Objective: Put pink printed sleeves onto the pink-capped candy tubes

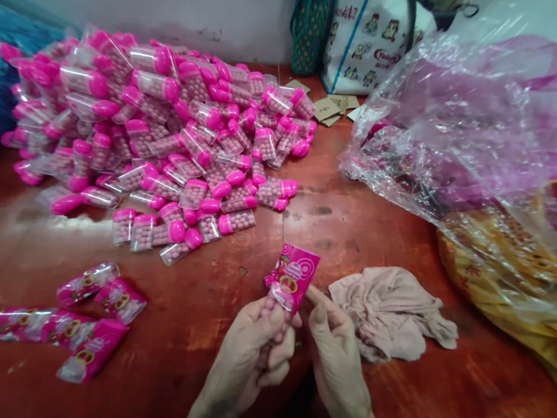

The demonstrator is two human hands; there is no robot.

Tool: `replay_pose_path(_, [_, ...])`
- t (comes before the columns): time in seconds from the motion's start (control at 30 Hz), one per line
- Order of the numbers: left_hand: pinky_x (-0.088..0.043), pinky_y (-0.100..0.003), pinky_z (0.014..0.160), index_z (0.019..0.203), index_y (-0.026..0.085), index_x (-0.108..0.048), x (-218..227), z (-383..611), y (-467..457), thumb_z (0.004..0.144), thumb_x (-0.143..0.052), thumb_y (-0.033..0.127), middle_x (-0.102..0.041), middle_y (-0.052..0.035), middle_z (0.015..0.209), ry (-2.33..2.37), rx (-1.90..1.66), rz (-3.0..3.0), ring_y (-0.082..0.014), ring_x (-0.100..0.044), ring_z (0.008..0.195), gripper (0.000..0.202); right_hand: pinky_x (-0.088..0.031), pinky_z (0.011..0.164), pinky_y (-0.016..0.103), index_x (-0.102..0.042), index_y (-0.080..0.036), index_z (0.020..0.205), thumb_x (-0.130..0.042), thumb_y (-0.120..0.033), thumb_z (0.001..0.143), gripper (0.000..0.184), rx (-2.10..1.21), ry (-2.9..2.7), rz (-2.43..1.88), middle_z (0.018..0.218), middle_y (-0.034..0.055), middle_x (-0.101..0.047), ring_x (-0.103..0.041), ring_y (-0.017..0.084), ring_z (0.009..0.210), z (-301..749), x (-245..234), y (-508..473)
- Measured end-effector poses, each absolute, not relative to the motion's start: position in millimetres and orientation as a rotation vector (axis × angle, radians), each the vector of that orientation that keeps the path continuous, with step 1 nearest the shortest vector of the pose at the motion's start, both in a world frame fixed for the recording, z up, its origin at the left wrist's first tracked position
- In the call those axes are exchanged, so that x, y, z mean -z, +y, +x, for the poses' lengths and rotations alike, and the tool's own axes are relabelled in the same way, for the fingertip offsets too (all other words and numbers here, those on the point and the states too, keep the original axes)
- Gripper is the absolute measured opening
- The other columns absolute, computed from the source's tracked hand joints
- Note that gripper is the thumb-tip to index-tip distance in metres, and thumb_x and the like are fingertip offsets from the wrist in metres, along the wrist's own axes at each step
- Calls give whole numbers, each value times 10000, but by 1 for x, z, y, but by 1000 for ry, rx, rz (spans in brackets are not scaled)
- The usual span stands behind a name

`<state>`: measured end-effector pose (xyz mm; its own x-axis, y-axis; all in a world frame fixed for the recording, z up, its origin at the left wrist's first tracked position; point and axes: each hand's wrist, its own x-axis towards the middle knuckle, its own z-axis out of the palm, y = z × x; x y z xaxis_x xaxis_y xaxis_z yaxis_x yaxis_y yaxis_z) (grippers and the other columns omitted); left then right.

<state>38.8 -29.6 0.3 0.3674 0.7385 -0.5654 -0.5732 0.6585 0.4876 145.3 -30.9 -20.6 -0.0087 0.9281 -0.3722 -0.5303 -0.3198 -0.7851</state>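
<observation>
Red-brown and worn, a table [183, 339] fills most of the frame. Across its upper left spreads a heap [167, 129] of clear tubes with bright pink caps, packed with pale pink balls. At upper right sprawls crumpled plastic [469, 123], clear and purple, partly over a yellow bag [493, 267] at the right edge. A white bag [363, 37] with cartoon figures stands at top centre. At lower left lie five wrapped tubes [68, 329], pointing various ways. A pinkish cloth [392, 309] lies rumpled right of centre.

Two bare hands come up from the bottom edge, near the middle. The left hand [249, 353] is closed round the lower part of one tube, thumb on the near side. The right hand [337, 350] is loosely half spread, its forefinger reaching up and left; it holds nothing that shows.

Between them, just below the frame's centre, is a printed pink sleeve [296, 275] around the tube's upper part, flaring at its top. It lies above and slightly right of the left fist, and up and left of the right hand, whose forefinger tip is nearest its right edge; whether they touch, I cannot tell. Below it, pale balls show inside the tube [271, 307], whose long axis rises with a slight lean to upper right.
</observation>
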Motion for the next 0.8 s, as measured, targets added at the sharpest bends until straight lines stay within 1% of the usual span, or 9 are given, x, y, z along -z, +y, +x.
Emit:
replay_pose_path(0.1, [-163, -112, 289, 730, 136, -525, 0, 37, -31, 794, -560, 403, -358, 77, 480, 811, -795, 188, -8, -169, 349, 276, -422, 531, 172, -673, -165, 763, -575, -411, 816, 270, -1679, -503, -1019, 567, -30, -536, -484, 70, 533, 142, 16, -27])
replay_pose_path(0.13, [-161, -110, 287, 711, 140, -514, 1, 37, -32, 790, -564, 411, -352, 79, 472, 801, -782, 181, -7, -167, 346, 286, -396, 490, 157, -664, -161, 722, -569, -399, 823, 276, -1693, -502, -1020, 531, -44, -495, -446, 56, 493, 139, 14, -26])
replay_pose_path(0.17, [-161, -109, 287, 688, 145, -497, 1, 38, -33, 785, -567, 420, -348, 80, 460, 793, -774, 175, -6, -166, 342, 300, -383, 473, 147, -664, -163, 723, -572, -380, 825, 256, -1687, -519, -1040, 522, -50, -475, -432, 50, 484, 137, 11, -26])
replay_pose_path(0.27, [-172, -106, 288, 625, 163, -427, 2, 39, -34, 759, -583, 460, -343, 81, 425, 791, -783, 167, -6, -178, 332, 361, -399, 492, 142, -674, -167, 817, -585, -334, 823, 189, -1627, -616, -1170, 562, -43, -505, -448, 49, 507, 131, 7, -29])
replay_pose_path(0.33, [-181, -104, 289, 613, 167, -407, 2, 40, -34, 738, -597, 480, -346, 81, 425, 829, -791, 162, -5, -191, 333, 387, -399, 467, 141, -670, -160, 840, -572, -341, 827, 206, -1617, -645, -1252, 559, -41, -510, -442, 44, 476, 129, 9, -33])
replay_pose_path(0.5, [-170, -109, 279, 610, 170, -408, 8, 43, -33, 716, -586, 537, -351, 80, 407, 900, -825, 190, -12, -205, 319, 421, -370, 381, 116, -630, -153, 779, -569, -354, 818, 214, -1563, -654, -1332, 521, -54, -482, -427, 30, 410, 125, 14, -40])
replay_pose_path(0.6, [-168, -119, 275, 623, 167, -431, 11, 43, -33, 711, -564, 572, -361, 74, 421, 937, -845, 239, -17, -219, 318, 435, -387, 364, 123, -634, -157, 848, -600, -352, 787, 207, -1575, -625, -1318, 516, -59, -489, -435, 35, 387, 126, 14, -37])
replay_pose_path(0.7, [-231, -135, 291, 687, 161, -475, 7, 45, -32, 767, -510, 546, -386, 66, 463, 1017, -898, 305, -27, -246, 333, 394, -423, 365, 154, -615, -153, 951, -609, -354, 776, 266, -1708, -598, -1207, 543, -35, -549, -489, 66, 399, 130, 14, -34])
replay_pose_path(0.8, [-329, -165, 345, 748, 165, -505, 0, 46, -29, 831, -476, 438, -440, 48, 539, 1036, -941, 347, -48, -324, 375, 287, -387, 344, 150, -577, -166, 1029, -645, -334, 755, 329, -1803, -646, -1151, 541, -37, -559, -470, 66, 386, 136, 15, -34])
